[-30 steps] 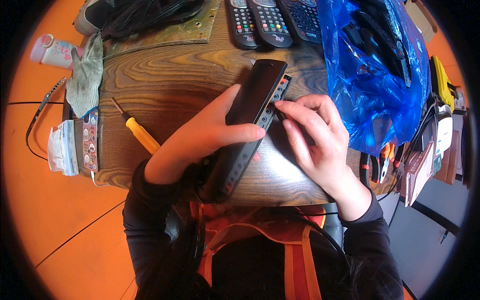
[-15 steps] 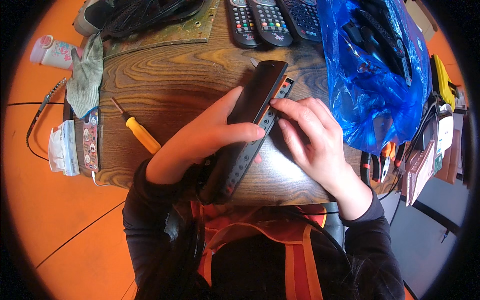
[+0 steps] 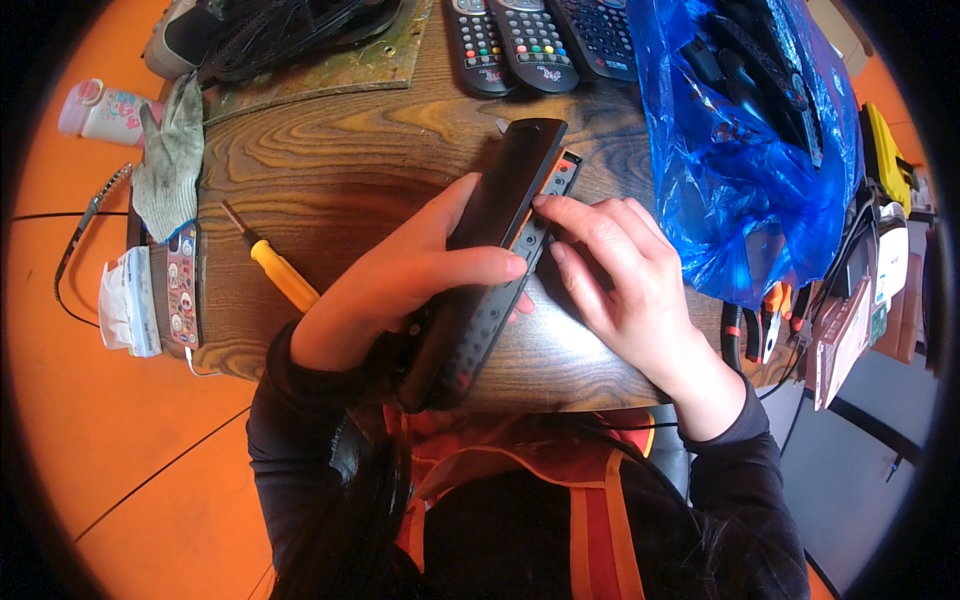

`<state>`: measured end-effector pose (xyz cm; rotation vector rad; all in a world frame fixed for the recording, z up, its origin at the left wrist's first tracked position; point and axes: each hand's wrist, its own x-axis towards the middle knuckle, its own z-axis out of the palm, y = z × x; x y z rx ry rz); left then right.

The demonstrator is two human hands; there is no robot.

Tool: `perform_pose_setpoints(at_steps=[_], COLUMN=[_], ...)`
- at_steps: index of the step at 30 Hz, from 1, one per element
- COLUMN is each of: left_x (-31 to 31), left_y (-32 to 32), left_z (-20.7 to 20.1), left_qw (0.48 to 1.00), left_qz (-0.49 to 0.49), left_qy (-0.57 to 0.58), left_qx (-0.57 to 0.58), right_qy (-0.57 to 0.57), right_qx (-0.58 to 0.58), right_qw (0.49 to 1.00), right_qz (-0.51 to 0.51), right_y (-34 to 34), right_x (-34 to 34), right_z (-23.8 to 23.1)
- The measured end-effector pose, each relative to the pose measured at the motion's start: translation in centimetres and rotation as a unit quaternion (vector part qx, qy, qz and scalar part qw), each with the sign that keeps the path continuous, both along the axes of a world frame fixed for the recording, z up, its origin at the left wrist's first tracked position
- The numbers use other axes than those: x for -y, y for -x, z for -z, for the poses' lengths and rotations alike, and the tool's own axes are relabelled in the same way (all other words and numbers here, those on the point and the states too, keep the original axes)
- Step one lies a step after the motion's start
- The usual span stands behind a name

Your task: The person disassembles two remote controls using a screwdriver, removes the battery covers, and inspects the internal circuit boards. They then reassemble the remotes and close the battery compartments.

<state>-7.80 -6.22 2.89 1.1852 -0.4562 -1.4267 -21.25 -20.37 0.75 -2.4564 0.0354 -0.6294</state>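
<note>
A black remote control (image 3: 505,190) lies slanted between my hands, its casing parted along the right side. In that gap an orange-brown strip shows above a grey row of round buttons. My left hand (image 3: 420,265) is closed around its middle, thumb across the button side and fingers underneath. The index fingertip of my right hand (image 3: 625,265) touches the parted edge near the upper end. That hand's thumb is held apart from the index finger, with nothing seen between them. A yellow-handled screwdriver (image 3: 285,275) lies left of my left wrist.
Several remotes (image 3: 540,50) lie at the far edge; a blue plastic bag (image 3: 720,220) with black items stands right. Pliers (image 3: 772,315) and cables sit below it. Left are a grey glove (image 3: 172,170), a patterned phone (image 3: 183,285) and a tissue pack (image 3: 128,305). A board (image 3: 330,75) lies far left.
The remote and both hands have shifted very slightly to the left in the picture. My grip and the right index finger's contact look the same.
</note>
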Motion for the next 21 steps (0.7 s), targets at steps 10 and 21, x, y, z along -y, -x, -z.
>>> perform_pose_setpoints(at_steps=[10,21], left_x=[0.14,0.32], left_y=[-0.15,0.24], left_z=[0.15,0.42], left_qw=[0.999,0.995], left_qz=[-0.023,-0.094], left_qy=[-0.025,0.001], left_qx=[0.033,0.032], right_qy=[0.016,-0.286], right_qx=[-0.009,-0.072], right_qw=[1.000,0.955], right_qz=[0.013,0.030], right_y=[0.08,0.84], right_x=[-0.11,-0.90], right_z=[-0.22,-0.98])
